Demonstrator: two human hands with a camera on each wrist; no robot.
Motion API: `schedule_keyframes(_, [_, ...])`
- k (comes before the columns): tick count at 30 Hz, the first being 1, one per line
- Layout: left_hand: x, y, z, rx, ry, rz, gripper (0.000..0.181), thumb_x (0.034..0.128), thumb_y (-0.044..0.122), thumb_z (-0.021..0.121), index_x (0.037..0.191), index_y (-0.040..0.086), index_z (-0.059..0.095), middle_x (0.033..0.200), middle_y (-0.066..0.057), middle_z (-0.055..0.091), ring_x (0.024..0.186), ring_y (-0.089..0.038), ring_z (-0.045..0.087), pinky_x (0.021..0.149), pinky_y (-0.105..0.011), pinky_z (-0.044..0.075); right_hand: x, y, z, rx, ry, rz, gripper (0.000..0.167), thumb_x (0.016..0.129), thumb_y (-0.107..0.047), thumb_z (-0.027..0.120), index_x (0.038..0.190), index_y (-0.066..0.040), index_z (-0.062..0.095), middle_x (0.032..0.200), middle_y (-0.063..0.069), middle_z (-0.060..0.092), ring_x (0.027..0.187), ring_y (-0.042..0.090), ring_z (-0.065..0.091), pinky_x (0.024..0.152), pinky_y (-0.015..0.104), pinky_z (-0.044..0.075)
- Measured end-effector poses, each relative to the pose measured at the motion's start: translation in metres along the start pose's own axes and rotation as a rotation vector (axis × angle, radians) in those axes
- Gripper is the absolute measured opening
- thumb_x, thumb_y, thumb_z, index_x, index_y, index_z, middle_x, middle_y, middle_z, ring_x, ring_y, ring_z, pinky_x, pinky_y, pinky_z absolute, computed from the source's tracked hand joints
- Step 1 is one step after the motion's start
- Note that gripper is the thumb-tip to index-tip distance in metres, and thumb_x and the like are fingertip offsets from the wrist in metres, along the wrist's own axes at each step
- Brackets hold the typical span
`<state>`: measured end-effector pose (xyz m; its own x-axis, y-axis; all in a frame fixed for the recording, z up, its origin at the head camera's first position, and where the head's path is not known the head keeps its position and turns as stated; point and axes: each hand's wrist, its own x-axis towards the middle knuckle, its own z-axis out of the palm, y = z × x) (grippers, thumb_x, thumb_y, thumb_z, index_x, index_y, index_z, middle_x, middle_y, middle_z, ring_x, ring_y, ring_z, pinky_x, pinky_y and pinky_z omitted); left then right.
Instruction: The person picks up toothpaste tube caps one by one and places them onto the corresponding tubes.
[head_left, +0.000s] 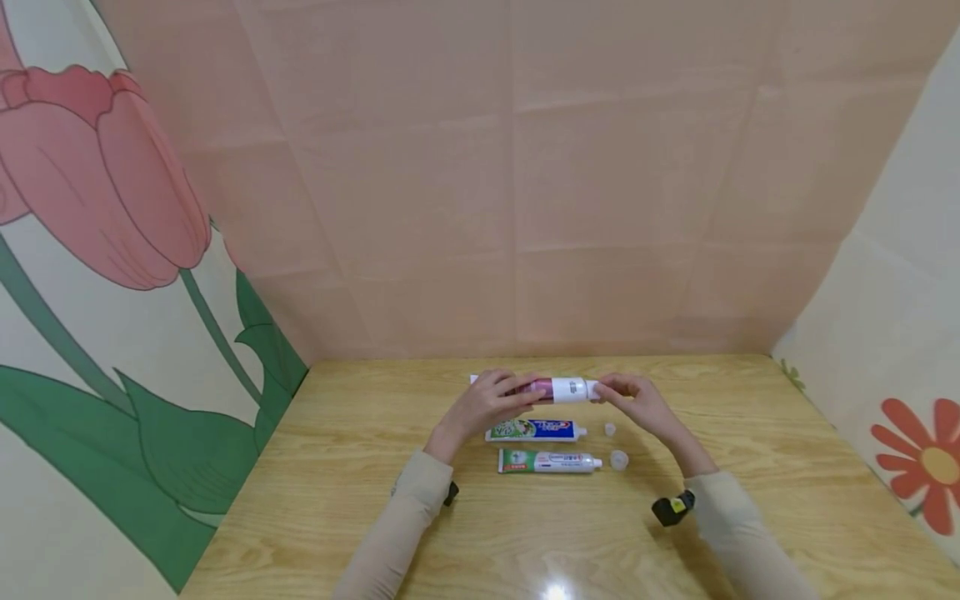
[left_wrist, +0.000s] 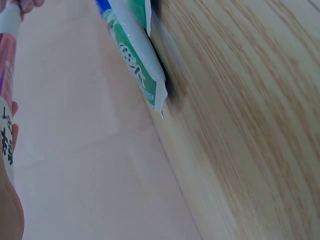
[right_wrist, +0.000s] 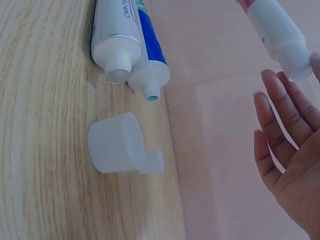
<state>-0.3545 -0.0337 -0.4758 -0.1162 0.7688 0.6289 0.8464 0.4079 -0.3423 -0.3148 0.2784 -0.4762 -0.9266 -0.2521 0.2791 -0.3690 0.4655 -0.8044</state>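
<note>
A pink and white tube (head_left: 567,389) is held level above the table, its capped end to the right. My left hand (head_left: 489,403) grips its body from the left, fingers across the pink part; in the left wrist view the tube (left_wrist: 7,75) runs along the left edge. With thumb and fingers my right hand (head_left: 637,402) pinches the white cap (head_left: 593,390). The right wrist view shows that cap (right_wrist: 294,61) at my right hand's (right_wrist: 295,135) fingertips, the other fingers loosely spread.
Below lie an uncapped blue and green tube (head_left: 534,430) and a green and white tube (head_left: 551,462), nozzles right. Beside them stand a small cap (head_left: 610,429) and a larger cap (head_left: 618,460) on the wooden table (head_left: 360,500). A pink cloth (head_left: 510,183) hangs behind.
</note>
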Motion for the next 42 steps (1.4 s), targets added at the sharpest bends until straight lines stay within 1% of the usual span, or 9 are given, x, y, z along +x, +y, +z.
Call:
schedule_keyframes(4, [-0.001,0.000,-0.001,0.006,-0.003,0.000,0.042,0.0870,0.036,0.063,0.128,0.031,0.055,0.135,0.006,0.051,0.101,-0.014,0.054,0.088,-0.023,0.048,0.000,0.000,0.001,-0.003,-0.007,0.005,0.026,0.094,-0.030,0.054,0.104,-0.010,0.066,0.091,0.005,0.069,0.087,0.024,0.063,0.074,0.032,0.050])
schedule_keyframes(10, [-0.001,-0.001,0.000,0.001,0.030,0.000,0.047,0.0808,0.033,0.071,0.125,0.030,0.058,0.130,0.004,0.055,0.100,-0.014,0.056,0.087,-0.025,0.049,-0.004,-0.015,0.001,0.006,-0.019,-0.043,0.032,0.094,-0.022,0.055,0.122,-0.005,0.057,0.104,0.012,0.063,0.084,0.011,0.060,0.070,0.025,0.051])
schedule_keyframes(13, [0.000,-0.002,0.000,-0.002,0.045,0.003,0.043,0.0826,0.034,0.069,0.125,0.029,0.059,0.129,0.004,0.056,0.099,-0.014,0.057,0.087,-0.025,0.049,-0.005,-0.026,0.000,0.020,-0.026,-0.088,0.038,0.092,-0.018,0.058,0.127,-0.004,0.052,0.113,0.014,0.059,0.089,0.014,0.058,0.072,0.026,0.052])
schedule_keyframes(16, [0.001,-0.003,0.000,0.000,0.046,0.000,0.043,0.0831,0.034,0.068,0.125,0.030,0.059,0.130,0.005,0.056,0.100,-0.014,0.057,0.087,-0.024,0.049,-0.004,-0.027,0.000,0.051,-0.033,-0.113,0.041,0.089,-0.014,0.062,0.128,-0.004,0.051,0.116,0.013,0.058,0.093,0.019,0.058,0.075,0.031,0.052])
schedule_keyframes(21, [0.002,-0.003,0.000,-0.006,0.040,-0.012,0.052,0.0766,0.030,0.075,0.126,0.030,0.058,0.132,0.005,0.054,0.099,-0.014,0.056,0.086,-0.024,0.049,-0.002,-0.025,-0.002,0.103,-0.054,-0.133,0.039,0.086,-0.011,0.065,0.123,-0.004,0.055,0.110,0.012,0.059,0.091,0.023,0.058,0.073,0.029,0.052])
schedule_keyframes(24, [0.002,-0.004,0.001,-0.001,0.026,-0.017,0.052,0.0769,0.031,0.075,0.126,0.030,0.057,0.133,0.005,0.053,0.099,-0.014,0.056,0.086,-0.023,0.049,0.000,-0.023,-0.003,0.111,-0.060,-0.141,0.036,0.086,-0.010,0.065,0.120,-0.004,0.057,0.105,0.012,0.061,0.088,0.023,0.058,0.072,0.028,0.052])
schedule_keyframes(32, [0.001,-0.003,0.003,0.002,0.004,-0.018,0.048,0.0812,0.033,0.071,0.127,0.030,0.057,0.134,0.005,0.053,0.101,-0.014,0.055,0.087,-0.025,0.049,-0.001,-0.024,-0.004,0.102,-0.063,-0.110,0.034,0.087,-0.012,0.065,0.119,-0.005,0.059,0.104,0.012,0.063,0.089,0.019,0.058,0.075,0.029,0.051])
schedule_keyframes(39, [0.002,-0.003,0.003,0.019,0.020,0.000,0.050,0.0783,0.032,0.074,0.126,0.030,0.058,0.132,0.005,0.054,0.100,-0.014,0.056,0.087,-0.024,0.049,-0.002,-0.026,-0.004,0.047,-0.056,-0.069,0.033,0.089,-0.017,0.063,0.119,-0.005,0.060,0.105,0.010,0.064,0.089,0.013,0.058,0.074,0.026,0.050])
schedule_keyframes(42, [0.003,-0.002,0.002,0.028,0.017,0.002,0.048,0.0805,0.033,0.071,0.126,0.030,0.057,0.133,0.006,0.053,0.101,-0.014,0.056,0.089,-0.024,0.048,-0.003,-0.026,-0.004,0.031,-0.047,-0.047,0.030,0.090,-0.019,0.062,0.116,-0.005,0.061,0.102,0.010,0.066,0.088,0.011,0.059,0.074,0.026,0.049])
